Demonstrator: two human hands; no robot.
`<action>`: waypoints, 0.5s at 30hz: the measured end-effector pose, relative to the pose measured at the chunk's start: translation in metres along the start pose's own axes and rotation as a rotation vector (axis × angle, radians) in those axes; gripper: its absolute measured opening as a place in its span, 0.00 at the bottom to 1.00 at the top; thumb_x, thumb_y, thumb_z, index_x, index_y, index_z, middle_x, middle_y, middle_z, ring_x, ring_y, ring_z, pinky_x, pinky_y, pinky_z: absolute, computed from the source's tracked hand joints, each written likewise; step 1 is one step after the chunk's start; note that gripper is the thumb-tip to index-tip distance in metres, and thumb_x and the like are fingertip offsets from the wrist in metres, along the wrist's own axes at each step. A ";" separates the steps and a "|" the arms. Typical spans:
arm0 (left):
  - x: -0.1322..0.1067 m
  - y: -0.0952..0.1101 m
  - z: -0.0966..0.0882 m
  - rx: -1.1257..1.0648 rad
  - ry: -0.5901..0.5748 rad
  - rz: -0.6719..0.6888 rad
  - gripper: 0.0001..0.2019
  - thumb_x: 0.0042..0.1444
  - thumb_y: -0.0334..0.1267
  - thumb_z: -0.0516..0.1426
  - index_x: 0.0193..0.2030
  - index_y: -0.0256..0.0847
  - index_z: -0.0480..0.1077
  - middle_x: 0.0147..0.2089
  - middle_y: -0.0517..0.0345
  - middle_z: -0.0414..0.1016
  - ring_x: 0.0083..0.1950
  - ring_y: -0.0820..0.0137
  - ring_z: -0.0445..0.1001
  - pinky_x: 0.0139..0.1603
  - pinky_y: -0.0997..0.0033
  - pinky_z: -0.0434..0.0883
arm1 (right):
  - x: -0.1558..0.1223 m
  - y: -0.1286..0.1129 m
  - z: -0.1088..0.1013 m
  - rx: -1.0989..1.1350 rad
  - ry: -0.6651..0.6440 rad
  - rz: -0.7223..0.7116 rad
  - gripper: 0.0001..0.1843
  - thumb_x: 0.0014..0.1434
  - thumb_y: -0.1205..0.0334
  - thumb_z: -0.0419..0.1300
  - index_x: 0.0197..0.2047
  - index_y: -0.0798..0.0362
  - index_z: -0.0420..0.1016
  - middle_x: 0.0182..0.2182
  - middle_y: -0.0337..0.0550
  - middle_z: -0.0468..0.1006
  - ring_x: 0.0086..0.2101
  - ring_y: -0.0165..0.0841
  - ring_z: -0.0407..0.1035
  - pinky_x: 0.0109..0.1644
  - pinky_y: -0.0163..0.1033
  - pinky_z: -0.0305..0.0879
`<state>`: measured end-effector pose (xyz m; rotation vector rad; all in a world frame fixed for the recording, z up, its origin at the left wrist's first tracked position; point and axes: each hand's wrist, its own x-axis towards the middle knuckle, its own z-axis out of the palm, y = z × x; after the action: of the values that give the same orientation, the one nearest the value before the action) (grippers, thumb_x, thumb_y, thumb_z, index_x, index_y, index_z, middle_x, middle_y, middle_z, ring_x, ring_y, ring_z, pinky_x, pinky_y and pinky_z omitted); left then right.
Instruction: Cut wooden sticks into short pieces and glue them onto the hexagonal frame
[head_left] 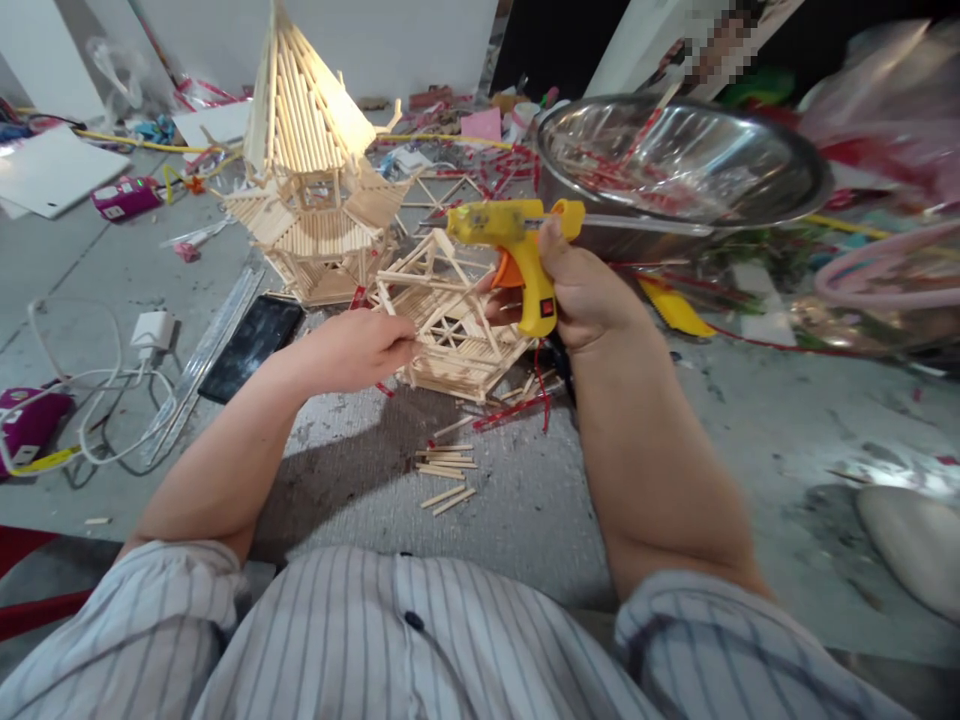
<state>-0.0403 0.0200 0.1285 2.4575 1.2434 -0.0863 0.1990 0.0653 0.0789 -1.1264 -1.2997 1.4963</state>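
My right hand (581, 295) grips a yellow glue gun (517, 240) with an orange trigger, nozzle pointing left over a small stick-built frame (450, 320). My left hand (360, 345) is closed in a pinch on the left side of that small stick frame, which rests tilted on the grey floor. Behind it stands a taller stick pagoda (307, 170) with a steep pointed roof. Several loose short sticks (446, 475) lie on the floor in front of me.
A large steel bowl (675, 165) sits at the back right. A black phone (251, 345), a clear ruler (202, 365), a white charger with cable (150, 330) and a purple device (30, 420) lie at left. Red scraps and clutter fill the back.
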 end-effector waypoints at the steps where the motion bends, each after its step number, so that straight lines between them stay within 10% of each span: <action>1: 0.000 0.000 0.000 -0.002 0.010 0.003 0.12 0.64 0.38 0.47 0.29 0.40 0.64 0.25 0.60 0.63 0.27 0.73 0.60 0.32 0.70 0.55 | 0.001 0.000 -0.001 0.000 -0.002 0.001 0.29 0.60 0.29 0.55 0.44 0.45 0.78 0.30 0.46 0.82 0.32 0.39 0.79 0.33 0.44 0.79; 15: 0.006 -0.008 -0.002 -0.036 0.026 0.048 0.12 0.60 0.35 0.51 0.26 0.40 0.66 0.22 0.62 0.65 0.25 0.75 0.60 0.31 0.72 0.56 | 0.006 0.008 -0.009 -0.023 -0.045 -0.012 0.25 0.60 0.31 0.57 0.41 0.45 0.76 0.29 0.44 0.81 0.31 0.38 0.78 0.34 0.44 0.77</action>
<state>-0.0428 0.0295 0.1266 2.4634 1.1851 -0.0181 0.2063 0.0725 0.0701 -1.1037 -1.3549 1.5097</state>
